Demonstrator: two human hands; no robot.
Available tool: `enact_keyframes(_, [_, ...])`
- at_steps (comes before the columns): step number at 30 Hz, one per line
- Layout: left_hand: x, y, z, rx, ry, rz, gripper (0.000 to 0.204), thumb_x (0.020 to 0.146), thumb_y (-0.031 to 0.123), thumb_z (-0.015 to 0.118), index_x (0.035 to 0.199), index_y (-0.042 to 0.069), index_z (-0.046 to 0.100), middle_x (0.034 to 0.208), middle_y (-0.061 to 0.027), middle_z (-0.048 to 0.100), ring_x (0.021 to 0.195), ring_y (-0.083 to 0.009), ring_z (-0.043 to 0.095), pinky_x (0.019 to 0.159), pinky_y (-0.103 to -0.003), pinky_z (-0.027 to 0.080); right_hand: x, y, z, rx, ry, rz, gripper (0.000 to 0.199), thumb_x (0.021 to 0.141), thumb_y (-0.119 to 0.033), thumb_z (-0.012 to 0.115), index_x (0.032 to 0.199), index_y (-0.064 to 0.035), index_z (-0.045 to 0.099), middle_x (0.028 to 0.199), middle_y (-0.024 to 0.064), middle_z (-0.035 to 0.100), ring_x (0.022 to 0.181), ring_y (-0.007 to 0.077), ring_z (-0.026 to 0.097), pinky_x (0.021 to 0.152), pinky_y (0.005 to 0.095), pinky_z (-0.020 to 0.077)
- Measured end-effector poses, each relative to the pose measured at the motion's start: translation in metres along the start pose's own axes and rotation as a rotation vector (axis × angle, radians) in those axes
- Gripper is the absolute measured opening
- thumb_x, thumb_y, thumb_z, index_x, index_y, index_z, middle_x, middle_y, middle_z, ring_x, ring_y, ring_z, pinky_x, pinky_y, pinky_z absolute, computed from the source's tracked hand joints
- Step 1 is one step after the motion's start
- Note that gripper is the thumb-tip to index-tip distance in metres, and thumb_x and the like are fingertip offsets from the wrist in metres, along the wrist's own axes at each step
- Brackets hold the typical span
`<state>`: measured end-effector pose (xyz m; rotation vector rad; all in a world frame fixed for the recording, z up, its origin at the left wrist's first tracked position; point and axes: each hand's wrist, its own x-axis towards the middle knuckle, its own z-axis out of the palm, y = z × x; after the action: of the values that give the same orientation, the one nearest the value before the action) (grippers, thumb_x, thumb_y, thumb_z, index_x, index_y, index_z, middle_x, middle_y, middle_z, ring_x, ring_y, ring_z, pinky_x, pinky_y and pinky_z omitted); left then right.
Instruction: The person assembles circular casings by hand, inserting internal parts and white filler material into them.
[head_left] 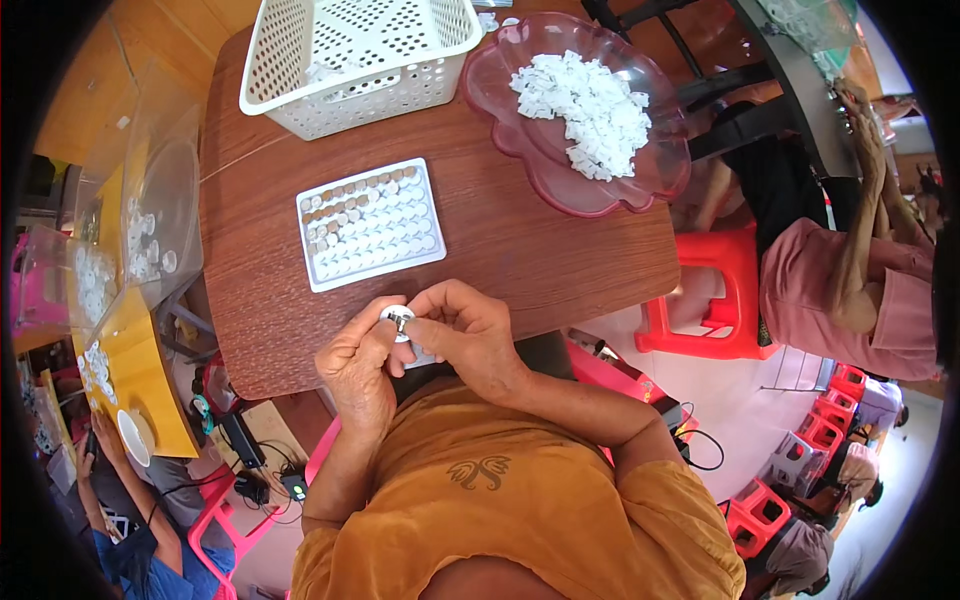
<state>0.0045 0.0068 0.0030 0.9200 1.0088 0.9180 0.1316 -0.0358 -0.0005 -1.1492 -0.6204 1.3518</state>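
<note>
Close to the table's near edge, my left hand (358, 368) pinches a small round white plastic piece (398, 312) between thumb and fingers. A dark and silvery metal part shows in its middle. My right hand (466, 335) is closed on the same piece from the other side, its thumb pressed against it. Just beyond my hands lies a shallow white tray (435, 250) with rows of small discs, some brownish and others white. Under my hands a pale object (419, 358) shows partly; its kind is hidden.
A white perforated basket (345, 108) stands at the far left of the brown table (270, 330). A pink scalloped bowl (505, 120) heaped with small white pieces sits far right. Red stools (715, 300) and seated people flank the table. Clear bins (165, 215) stand at left.
</note>
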Motion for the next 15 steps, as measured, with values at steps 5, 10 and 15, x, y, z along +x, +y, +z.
enact_keyframes(5, [0.0, 0.009, 0.008, -0.087, -0.021, -0.13, 0.027, 0.086, 0.002, 0.052, 0.111, -0.008, 0.059, 0.075, -0.0101, 0.063, 0.057, -0.0104, 0.055, 0.048, -0.018, 0.041, 0.0, -0.015, -0.003, 0.093, -0.014, 0.021, 0.005, 0.086, 0.002, 0.055, 0.09, 0.003, 0.053, 0.072, 0.0046, 0.055, 0.064, 0.0089, 0.054, 0.056, 0.0241, 0.0464])
enact_keyframes(10, [0.003, 0.007, 0.001, -0.149, -0.159, -0.165, 0.038, 0.078, -0.005, 0.048, 0.115, -0.009, 0.056, 0.076, -0.0124, 0.064, 0.057, -0.0127, 0.056, 0.053, -0.021, 0.045, 0.001, -0.017, -0.004, 0.102, 0.017, 0.059, 0.005, 0.085, 0.003, 0.054, 0.09, 0.0033, 0.053, 0.071, 0.0051, 0.056, 0.062, 0.0096, 0.055, 0.055, 0.0239, 0.046])
enact_keyframes(15, [0.004, 0.006, 0.002, -0.136, -0.156, -0.169, 0.039, 0.077, -0.006, 0.048, 0.115, -0.009, 0.056, 0.076, -0.0128, 0.064, 0.058, -0.0124, 0.056, 0.054, -0.021, 0.045, 0.002, -0.012, -0.008, -0.028, 0.059, 0.032, 0.005, 0.085, 0.003, 0.056, 0.09, 0.0028, 0.055, 0.073, 0.0039, 0.057, 0.063, 0.0078, 0.054, 0.055, 0.0221, 0.0449])
